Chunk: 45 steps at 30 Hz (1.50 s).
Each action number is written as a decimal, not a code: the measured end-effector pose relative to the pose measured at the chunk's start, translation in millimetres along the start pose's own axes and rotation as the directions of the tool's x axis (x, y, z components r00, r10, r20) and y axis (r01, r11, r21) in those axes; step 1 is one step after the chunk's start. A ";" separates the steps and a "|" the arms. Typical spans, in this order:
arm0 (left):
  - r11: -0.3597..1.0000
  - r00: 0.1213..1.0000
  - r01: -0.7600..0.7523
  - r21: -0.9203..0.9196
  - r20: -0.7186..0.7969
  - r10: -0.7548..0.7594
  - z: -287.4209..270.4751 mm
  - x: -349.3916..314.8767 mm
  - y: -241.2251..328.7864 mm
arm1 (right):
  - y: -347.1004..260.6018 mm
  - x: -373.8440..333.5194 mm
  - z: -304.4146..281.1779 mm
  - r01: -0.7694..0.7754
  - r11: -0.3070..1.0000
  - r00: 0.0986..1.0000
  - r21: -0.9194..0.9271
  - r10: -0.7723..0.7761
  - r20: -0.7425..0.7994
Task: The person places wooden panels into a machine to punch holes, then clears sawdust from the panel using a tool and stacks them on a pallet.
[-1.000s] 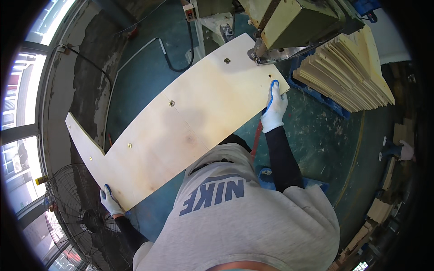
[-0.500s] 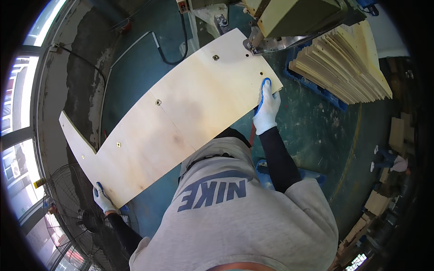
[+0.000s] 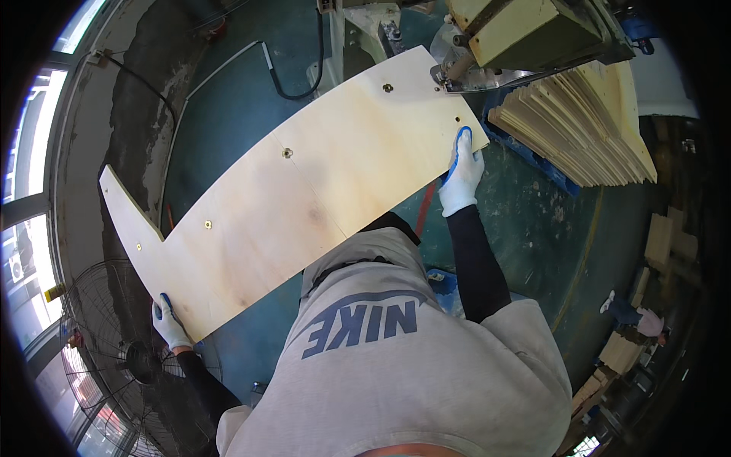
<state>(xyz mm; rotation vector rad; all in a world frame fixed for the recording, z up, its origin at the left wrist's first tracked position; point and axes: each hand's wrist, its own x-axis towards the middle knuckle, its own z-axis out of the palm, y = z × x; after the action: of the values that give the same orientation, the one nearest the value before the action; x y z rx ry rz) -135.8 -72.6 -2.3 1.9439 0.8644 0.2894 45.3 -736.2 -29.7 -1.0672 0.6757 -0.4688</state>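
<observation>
Left hand (image 3: 169,323), in a white glove with blue palm coating, grips the near left corner of the plywood panel (image 3: 304,190); fingers curl over the edge, thumb on top. The panel is a long curved blank with a notch cut at its left end, held roughly level across the body, well above the green floor (image 3: 533,221). Four small fittings or holes dot its face, plus one near the right edge; which they are is too small to tell.

Right hand (image 3: 461,177), same glove, clasps the near right edge, fingertips wrapped over onto the top face.

The far right corner of the panel lies under the head of the cream-coloured machine (image 3: 525,34), touching or just below its metal foot. Judged step: positioning the panel at the machine head for a hole or insert near that corner. The next move likely calls for both hands to hold it steady and square under the head.

Stack of like-shaped plywood blanks (image 3: 586,122) sits right of the machine.

Hidden: the tool tip itself, the machine table under the panel, and the lower body behind the grey hoodie (image 3: 396,373). A floor fan (image 3: 114,343) stands at lower left, partly cut off.
</observation>
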 end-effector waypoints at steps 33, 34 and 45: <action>0.997 0.996 0.010 -0.078 -0.082 -0.016 5.6 3.7 4.4 | 6.8 -32.6 52.8 -0.088 0.980 0.967 -0.181 0.127 0.221; 0.995 0.996 -0.007 -0.101 -0.093 -0.003 10.0 3.0 4.6 | 8.3 -29.7 51.7 -0.084 0.979 0.966 -0.186 0.126 0.225; 0.998 0.997 0.044 -0.050 -0.061 -0.047 4.5 8.0 9.9 | 10.4 -27.2 40.7 -0.146 0.946 0.957 -0.288 0.209 0.200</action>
<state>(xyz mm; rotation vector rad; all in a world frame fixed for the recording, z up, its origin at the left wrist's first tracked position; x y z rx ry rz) -123.1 -73.1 2.5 1.8764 0.9321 0.3423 54.9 -688.2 -18.8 -1.2813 0.6358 -0.0929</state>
